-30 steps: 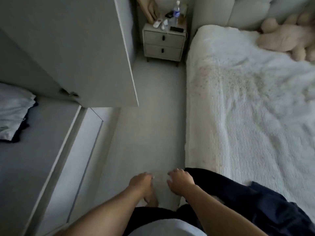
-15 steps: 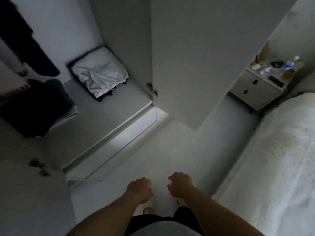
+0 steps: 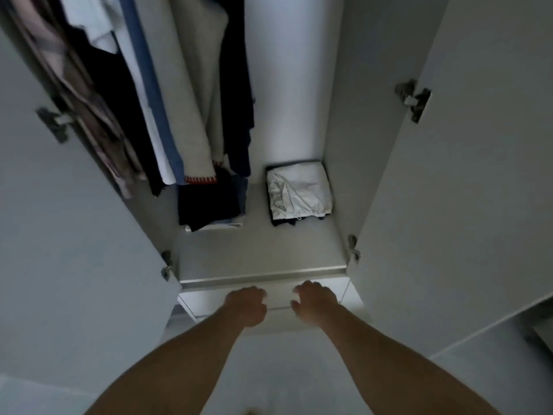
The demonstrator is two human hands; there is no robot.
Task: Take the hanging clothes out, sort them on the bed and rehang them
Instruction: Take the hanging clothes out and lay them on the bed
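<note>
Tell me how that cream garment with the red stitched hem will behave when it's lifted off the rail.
The cream garment hangs in long soft folds, so it will probably go floppy and drape over the arm. It looks thick, likely knit, so perhaps heavier than the thin blue-edged shirt beside it. Packed close against its neighbours, it may drag them along. Both the left hand and right hand are empty.

I am watching the view swinging left, away from the bed and nightstand that filled the earlier pictures and onto the open wardrobe (image 3: 299,85). The hanging clothes (image 3: 191,94) are now coming into full view at upper left, with the dark folded stack (image 3: 209,205) and the white folded bundle (image 3: 299,190) centred on the shelf (image 3: 260,253). My left hand (image 3: 247,305) and right hand (image 3: 317,304) are now showing over the drawer front (image 3: 209,301), no longer over the floor.
</note>
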